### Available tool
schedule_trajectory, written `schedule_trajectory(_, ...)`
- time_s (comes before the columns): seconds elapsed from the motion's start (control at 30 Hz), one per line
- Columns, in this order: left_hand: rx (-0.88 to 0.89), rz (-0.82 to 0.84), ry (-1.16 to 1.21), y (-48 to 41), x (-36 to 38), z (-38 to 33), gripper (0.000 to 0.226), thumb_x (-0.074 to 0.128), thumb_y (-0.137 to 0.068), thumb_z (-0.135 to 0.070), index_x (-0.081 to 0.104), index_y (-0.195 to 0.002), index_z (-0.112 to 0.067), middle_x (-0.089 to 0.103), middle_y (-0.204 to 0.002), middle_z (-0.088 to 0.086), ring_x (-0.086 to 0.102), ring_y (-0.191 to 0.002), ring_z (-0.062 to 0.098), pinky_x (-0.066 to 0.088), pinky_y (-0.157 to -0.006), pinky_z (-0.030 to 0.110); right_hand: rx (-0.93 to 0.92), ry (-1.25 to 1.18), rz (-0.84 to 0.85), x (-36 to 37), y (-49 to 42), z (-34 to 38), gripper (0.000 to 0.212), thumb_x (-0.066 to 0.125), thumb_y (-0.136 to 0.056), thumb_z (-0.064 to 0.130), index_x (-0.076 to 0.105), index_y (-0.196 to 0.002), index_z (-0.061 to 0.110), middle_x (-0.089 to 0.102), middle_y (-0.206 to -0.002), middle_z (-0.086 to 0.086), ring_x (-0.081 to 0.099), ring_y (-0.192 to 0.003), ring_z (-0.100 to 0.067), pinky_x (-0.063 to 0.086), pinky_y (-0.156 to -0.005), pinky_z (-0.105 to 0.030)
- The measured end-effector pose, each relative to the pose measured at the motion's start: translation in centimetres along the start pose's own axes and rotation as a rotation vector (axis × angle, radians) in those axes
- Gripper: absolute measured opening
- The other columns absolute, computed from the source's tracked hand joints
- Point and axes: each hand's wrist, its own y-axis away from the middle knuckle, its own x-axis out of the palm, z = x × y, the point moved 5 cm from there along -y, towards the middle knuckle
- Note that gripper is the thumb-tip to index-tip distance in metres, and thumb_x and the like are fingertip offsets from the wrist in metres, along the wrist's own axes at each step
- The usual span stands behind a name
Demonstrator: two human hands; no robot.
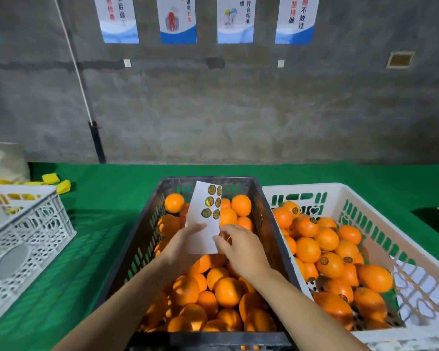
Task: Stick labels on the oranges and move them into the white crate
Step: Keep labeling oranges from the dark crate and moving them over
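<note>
A white label sheet (205, 211) with several round dark-and-gold labels stands upright over the black crate (142, 239). My left hand (185, 243) grips its lower left part. My right hand (241, 245) pinches the sheet's lower right edge, with a bit of gold showing at its fingertips. The black crate is full of unlabelled oranges (228, 291). To its right stands the white crate (380, 219), holding several oranges (330, 264) that carry round labels.
A second white lattice crate (33, 231) sits at the left on the green table cover (99, 224), with yellow pieces (56, 182) behind it. A grey concrete wall with posters rises behind the table. White paper (416, 282) lies in the white crate's right side.
</note>
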Motion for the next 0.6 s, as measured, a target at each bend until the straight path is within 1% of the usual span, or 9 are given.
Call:
schedule_trajectory(0.1, 0.039, 0.089, -0.02, 0.1, 0.6, 0.4, 0.056, 0.059, -0.089, -0.021, 0.048, -0.143, -0.009, 0.061, -0.136, 0.021, 0.059, -0.125, 0.039, 0.048, -0.104, 0.055, -0.009, 0.007, -0.026, -0.2, 0.0, 0.1, 0.025, 0.055, -0.099, 0.041, 0.068, -0.11, 0.022, 0.067, -0.101, 0.004, 0.06, -0.088, -0.016, 0.05, -0.07, -0.034)
schedule_trajectory(0.2, 0.091, 0.01, -0.079, 0.2, 0.7, 0.4, 0.043, 0.054, -0.1, -0.01, 0.049, -0.141, 0.0, 0.059, -0.137, 0.025, 0.058, -0.126, 0.04, 0.043, -0.109, 0.057, 0.04, 0.047, -0.028, 0.0, 0.1, -0.1, 0.026, 0.057, -0.096, 0.047, 0.067, -0.105, 0.025, 0.063, -0.098, 0.008, 0.058, -0.084, -0.015, 0.047, -0.065, -0.03)
schedule_trajectory(0.27, 0.093, -0.113, -0.056, 0.0, 0.5, 0.5, 0.039, 0.047, -0.104, -0.011, 0.049, -0.142, -0.001, 0.06, -0.135, 0.024, 0.061, -0.121, 0.039, 0.049, -0.102, 0.056, 0.096, 0.074, -0.053, 0.0, 0.1, -0.5, 0.028, 0.057, -0.093, 0.053, 0.063, -0.097, 0.025, 0.059, -0.09, 0.008, 0.054, -0.077, -0.014, 0.039, -0.057, -0.029)
schedule_trajectory(0.3, 0.073, -0.167, -0.007, -0.2, 0.3, 0.6, 0.041, 0.047, -0.104, -0.012, 0.047, -0.143, -0.002, 0.061, -0.134, 0.024, 0.062, -0.118, 0.04, 0.053, -0.095, 0.055, 0.1, 0.084, -0.062, 0.0, 0.0, -0.6, 0.029, 0.056, -0.094, 0.053, 0.061, -0.094, 0.025, 0.058, -0.088, 0.008, 0.053, -0.075, -0.015, 0.037, -0.056, -0.029)
schedule_trajectory(0.37, -0.007, -0.246, 0.137, -0.6, 0.3, 1.0, 0.046, 0.047, -0.101, -0.01, 0.042, -0.146, -0.002, 0.06, -0.126, 0.023, 0.061, -0.109, 0.038, 0.06, -0.076, 0.045, 0.063, 0.099, -0.061, 0.1, 0.0, -0.4, 0.03, 0.054, -0.096, 0.051, 0.064, -0.095, 0.023, 0.062, -0.089, 0.005, 0.057, -0.077, -0.016, 0.044, -0.058, -0.032)
schedule_trajectory(0.43, -0.031, -0.292, 0.142, -0.8, 0.0, 1.1, 0.043, 0.048, -0.101, -0.011, 0.044, -0.143, -0.002, 0.06, -0.125, 0.023, 0.062, -0.106, 0.036, 0.059, -0.074, 0.041, 0.025, 0.08, -0.067, 0.1, -0.1, -0.2, 0.03, 0.054, -0.098, 0.047, 0.069, -0.103, 0.021, 0.067, -0.094, 0.002, 0.061, -0.083, -0.018, 0.048, -0.064, -0.032)
schedule_trajectory(0.5, 0.001, -0.35, -0.007, -0.7, -0.3, 0.9, 0.034, 0.055, -0.102, -0.018, 0.054, -0.131, -0.001, 0.067, -0.111, 0.016, 0.068, -0.092, 0.027, 0.059, -0.069, 0.036, 0.005, 0.055, -0.082, 0.0, 0.0, 0.0, 0.03, 0.055, -0.098, 0.044, 0.071, -0.109, 0.021, 0.069, -0.095, 0.001, 0.062, -0.084, -0.017, 0.042, -0.063, -0.028)
schedule_trajectory(0.53, 0.007, -0.366, -0.035, -0.6, -0.3, 0.8, 0.033, 0.058, -0.101, -0.018, 0.055, -0.129, -0.001, 0.068, -0.104, 0.012, 0.068, -0.088, 0.024, 0.058, -0.066, 0.035, 0.0, 0.055, -0.081, 0.0, 0.0, 0.0, 0.029, 0.055, -0.099, 0.043, 0.072, -0.106, 0.021, 0.068, -0.092, 0.001, 0.06, -0.082, -0.017, 0.038, -0.062, -0.027)
schedule_trajectory(0.6, 0.017, -0.378, -0.089, -0.8, -0.6, 0.9, 0.036, 0.062, -0.098, -0.012, 0.054, -0.132, -0.001, 0.066, -0.108, 0.013, 0.066, -0.093, 0.026, 0.058, -0.069, 0.037, -0.006, 0.053, -0.062, 0.0, 0.0, 0.1, 0.03, 0.055, -0.099, 0.043, 0.07, -0.088, 0.021, 0.064, -0.08, 0.003, 0.056, -0.074, -0.016, 0.035, -0.059, -0.03)
